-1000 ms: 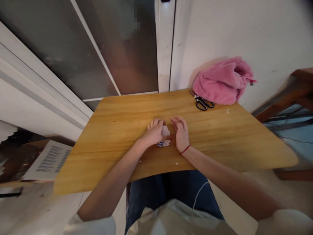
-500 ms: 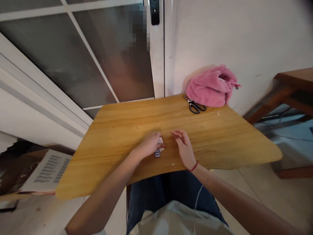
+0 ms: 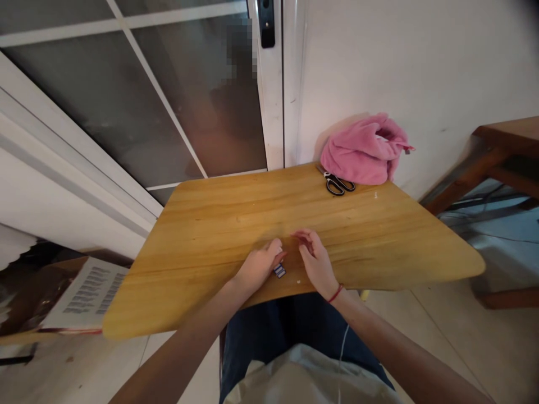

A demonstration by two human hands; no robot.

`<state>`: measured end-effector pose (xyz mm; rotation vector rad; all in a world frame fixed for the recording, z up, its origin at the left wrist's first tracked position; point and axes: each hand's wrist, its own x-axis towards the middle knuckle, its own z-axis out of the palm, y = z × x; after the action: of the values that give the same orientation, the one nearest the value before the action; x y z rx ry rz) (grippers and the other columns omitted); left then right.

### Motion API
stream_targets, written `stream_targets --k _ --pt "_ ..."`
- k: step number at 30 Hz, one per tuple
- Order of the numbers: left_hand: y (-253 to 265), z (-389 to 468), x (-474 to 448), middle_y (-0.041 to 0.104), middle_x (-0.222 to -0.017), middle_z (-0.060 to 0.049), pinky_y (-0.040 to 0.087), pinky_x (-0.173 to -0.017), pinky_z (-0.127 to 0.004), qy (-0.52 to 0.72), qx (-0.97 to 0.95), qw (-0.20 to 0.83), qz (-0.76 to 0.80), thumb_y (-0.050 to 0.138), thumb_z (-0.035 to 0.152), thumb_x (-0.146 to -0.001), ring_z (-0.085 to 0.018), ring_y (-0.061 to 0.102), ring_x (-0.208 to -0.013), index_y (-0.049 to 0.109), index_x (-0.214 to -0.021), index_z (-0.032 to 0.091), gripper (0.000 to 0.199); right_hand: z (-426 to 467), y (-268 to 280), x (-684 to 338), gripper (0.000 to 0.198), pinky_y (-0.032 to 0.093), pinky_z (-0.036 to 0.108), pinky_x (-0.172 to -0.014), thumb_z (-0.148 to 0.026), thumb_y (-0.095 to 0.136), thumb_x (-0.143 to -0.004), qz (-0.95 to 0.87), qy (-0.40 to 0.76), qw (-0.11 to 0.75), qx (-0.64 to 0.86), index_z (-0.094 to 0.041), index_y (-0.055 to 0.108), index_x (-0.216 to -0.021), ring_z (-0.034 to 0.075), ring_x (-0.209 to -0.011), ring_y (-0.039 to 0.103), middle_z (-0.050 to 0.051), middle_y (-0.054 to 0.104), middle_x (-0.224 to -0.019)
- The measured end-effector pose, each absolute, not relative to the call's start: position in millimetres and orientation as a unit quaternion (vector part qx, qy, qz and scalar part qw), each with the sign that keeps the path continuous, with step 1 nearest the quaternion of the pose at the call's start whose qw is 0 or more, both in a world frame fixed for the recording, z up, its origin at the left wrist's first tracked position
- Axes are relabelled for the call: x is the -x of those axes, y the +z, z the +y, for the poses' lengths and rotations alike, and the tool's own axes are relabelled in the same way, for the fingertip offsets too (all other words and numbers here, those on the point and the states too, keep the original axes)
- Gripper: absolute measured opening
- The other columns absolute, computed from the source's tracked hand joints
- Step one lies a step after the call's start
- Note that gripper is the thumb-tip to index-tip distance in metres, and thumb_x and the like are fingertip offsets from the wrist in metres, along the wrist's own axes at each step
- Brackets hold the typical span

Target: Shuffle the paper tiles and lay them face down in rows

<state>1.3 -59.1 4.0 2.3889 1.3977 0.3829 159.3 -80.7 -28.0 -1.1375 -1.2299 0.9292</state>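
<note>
My left hand [image 3: 261,265] is closed just above the wooden table [image 3: 227,216], around a small blue-and-white striped piece [image 3: 279,271]. Only the lower end of that piece shows below the fingers; the rest is hidden, and I cannot make out its exact kind. To its right, my right hand [image 3: 315,259] holds nothing, its fingers loosely curved and apart from the thumb. A red string circles the right wrist. A tiny white scrap [image 3: 298,281] lies on the table between the two wrists, near the front edge.
Black-handled scissors [image 3: 337,184] lie at the back of the table, against a pink plush bag [image 3: 364,151]. Behind stand a framed glass door [image 3: 202,101] and a white wall. An open cardboard box [image 3: 80,297] is at lower left, another wooden table [image 3: 505,137] at right.
My left hand has moved slightly right and nearer to me, and the striped piece has turned with it. The right hand has shifted only a little, its fingers more curved.
</note>
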Motion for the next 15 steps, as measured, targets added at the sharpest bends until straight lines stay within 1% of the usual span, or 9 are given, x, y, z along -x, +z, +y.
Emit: stream_targets --k 3,5,6,8,10,12,13,15 --pt "15 -48 -13 0.059 -0.072 0.000 0.044 -0.062 -0.026 0.327 -0.743 0.269 0.518 0.049 0.037 -0.092 -0.015 0.057 -0.064 0.049 -0.090 0.021 0.016 -75 -13 -139 0.032 0.034 0.041 -0.112 -0.034 0.045 -0.090 -0.557 0.378 0.566 0.477 -0.025 0.050 -0.120 0.020 -0.126 0.047 0.008 0.053 -0.130" --pt "22 -36 -28 0.057 -0.070 0.001 0.045 -0.063 -0.026 0.463 -0.665 0.316 0.494 0.049 0.039 -0.091 -0.014 0.055 -0.063 0.048 -0.086 0.021 0.018 -57 3 -124 0.043 0.032 0.038 -0.114 -0.043 0.038 -0.094 -0.533 0.427 0.579 0.446 -0.023 0.045 -0.131 0.018 -0.132 0.041 0.008 0.046 -0.139" --pt "25 -31 -37 0.057 -0.072 0.001 0.046 -0.065 -0.026 0.519 -0.623 0.337 0.478 0.049 0.039 -0.091 -0.014 0.056 -0.066 0.048 -0.085 0.021 0.019 -43 12 -117 0.047 0.031 0.037 -0.114 -0.046 0.036 -0.094 -0.504 0.434 0.594 0.453 -0.022 0.043 -0.133 0.018 -0.133 0.040 0.008 0.045 -0.140" --pt "32 -21 -53 0.063 -0.084 -0.003 0.050 -0.077 -0.029 0.588 -0.544 0.393 0.452 0.047 0.039 -0.091 -0.016 0.062 -0.080 0.050 -0.087 0.021 0.019 -11 27 -109 0.053 0.025 0.036 -0.117 -0.048 0.031 -0.093 -0.473 0.401 0.623 0.477 -0.020 0.039 -0.138 0.017 -0.137 0.034 0.008 0.040 -0.144" --pt "41 -14 -65 0.066 -0.110 -0.007 0.047 -0.096 -0.035 0.605 -0.497 0.446 0.433 0.044 0.039 -0.093 -0.019 0.062 -0.106 0.055 -0.100 0.022 0.022 18 36 -105 0.057 0.022 0.040 -0.118 -0.047 0.022 -0.093 -0.464 0.403 0.621 0.487 -0.023 0.036 -0.143 0.018 -0.141 0.028 0.004 0.037 -0.147" --pt "53 -10 -74 0.059 -0.132 -0.006 0.037 -0.109 -0.037 0.594 -0.487 0.468 0.437 0.040 0.038 -0.095 -0.019 0.050 -0.129 0.056 -0.118 0.024 0.031 34 39 -103 0.062 0.018 0.043 -0.119 -0.050 0.021 -0.093 -0.495 0.385 0.624 0.467 -0.020 0.038 -0.144 0.021 -0.144 0.020 0.004 0.037 -0.148" --pt "59 -7 -78 0.054 -0.138 -0.003 0.032 -0.113 -0.038 0.589 -0.489 0.465 0.445 0.036 0.037 -0.096 -0.017 0.041 -0.136 0.054 -0.125 0.026 0.036 38 39 -101 0.063 0.018 0.045 -0.119 -0.052 0.022 -0.092 -0.512 0.378 0.627 0.449 -0.020 0.040 -0.143 0.021 -0.145 0.019 0.004 0.037 -0.148" --pt "72 -1 -83 0.047 -0.145 0.000 0.024 -0.117 -0.034 0.589 -0.488 0.446 0.465 0.021 0.036 -0.099 -0.011 0.024 -0.143 0.047 -0.137 0.025 0.048 41 40 -95 0.062 0.020 0.044 -0.118 -0.054 0.026 -0.091 -0.530 0.384 0.637 0.408 -0.024 0.044 -0.142 0.021 -0.145 0.019 0.001 0.040 -0.147"
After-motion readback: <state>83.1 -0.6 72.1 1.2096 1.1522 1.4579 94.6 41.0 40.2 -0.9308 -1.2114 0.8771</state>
